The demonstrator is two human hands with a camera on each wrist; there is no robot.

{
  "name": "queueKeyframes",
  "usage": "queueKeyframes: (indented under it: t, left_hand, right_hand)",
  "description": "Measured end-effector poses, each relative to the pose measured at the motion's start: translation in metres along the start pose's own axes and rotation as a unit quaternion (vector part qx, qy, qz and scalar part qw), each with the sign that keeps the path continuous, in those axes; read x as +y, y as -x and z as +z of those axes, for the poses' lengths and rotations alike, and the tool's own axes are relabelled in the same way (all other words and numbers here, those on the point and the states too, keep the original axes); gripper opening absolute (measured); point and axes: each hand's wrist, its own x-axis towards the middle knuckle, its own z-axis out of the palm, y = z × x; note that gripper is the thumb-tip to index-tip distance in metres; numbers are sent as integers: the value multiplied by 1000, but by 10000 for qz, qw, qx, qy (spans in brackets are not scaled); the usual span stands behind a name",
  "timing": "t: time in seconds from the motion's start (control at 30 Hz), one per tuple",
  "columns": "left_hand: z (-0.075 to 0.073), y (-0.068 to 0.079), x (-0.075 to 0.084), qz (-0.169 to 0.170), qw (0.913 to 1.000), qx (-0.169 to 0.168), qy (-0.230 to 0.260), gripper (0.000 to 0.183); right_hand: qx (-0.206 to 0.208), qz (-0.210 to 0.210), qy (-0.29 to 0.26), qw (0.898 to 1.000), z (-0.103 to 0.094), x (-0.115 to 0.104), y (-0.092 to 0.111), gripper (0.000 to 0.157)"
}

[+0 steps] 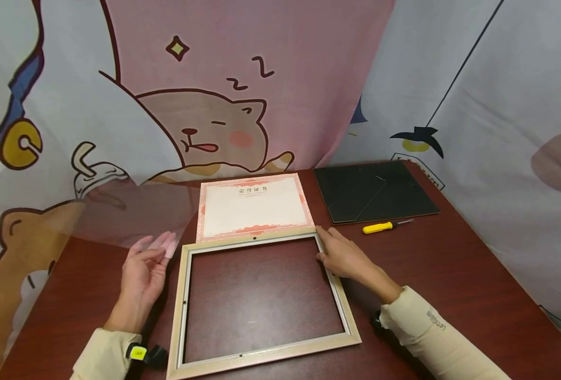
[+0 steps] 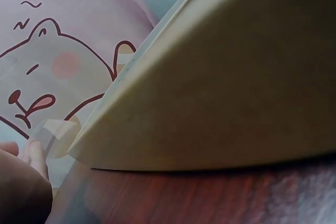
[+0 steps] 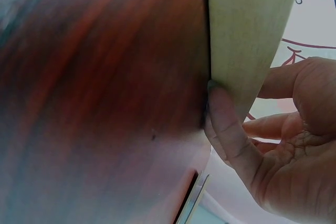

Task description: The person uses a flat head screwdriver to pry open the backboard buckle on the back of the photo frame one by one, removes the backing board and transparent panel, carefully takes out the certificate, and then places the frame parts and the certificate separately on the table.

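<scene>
A clear transparent sheet [image 1: 133, 214] rises from my left hand [image 1: 142, 272], which pinches it near its lower right corner. In the left wrist view the sheet's corner [image 2: 60, 132] shows at the fingertips. The pale wooden picture frame [image 1: 179, 301] lies flat on the table, with bare tabletop showing through its opening. My right hand [image 1: 346, 256] grips the frame at its far right corner. The right wrist view shows the thumb and fingers around the frame's side [image 3: 247, 30]. A certificate [image 1: 256, 208] with a red patterned border lies just behind the frame, touching its far edge in the head view.
A black backing board [image 1: 380, 190] lies at the back right of the dark red table [image 1: 432, 274]. In front of it is a screwdriver [image 1: 379, 227] with a yellow handle. A printed cloth [image 1: 309, 79] hangs behind the table and along its sides.
</scene>
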Motion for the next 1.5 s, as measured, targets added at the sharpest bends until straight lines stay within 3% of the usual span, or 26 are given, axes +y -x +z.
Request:
queueKeyframes:
  t: [0.27,0.67,0.93,1.07,1.27,1.5]
  left_hand:
    - [1,-1,1,-159,9988,166,-437,50]
    - [-2,-5,1,-302,9973,-209,-638,44]
    - [-3,-10,3,-886,9885,-251,-1199,60]
    - [-4,-11,5,-1173,9850,-188,-1253,45]
    - [-9,-11,6,-1316,9835,-331,-1195,11]
    - [-7,-13,8,-1283,9820,-339,-1341,14]
  right_hand:
    - [31,-18,-4,10000,1,1,-1,71]
    - [139,-181,145,9996,-1,1,2,69]
    - [116,-183,208,9995,-3,3,5,67]
    - [117,-216,223,9995,-4,3,6,67]
    - [127,-202,240,9994,-4,4,6,68]
    - [130,-183,236,9995,-4,5,5,68]
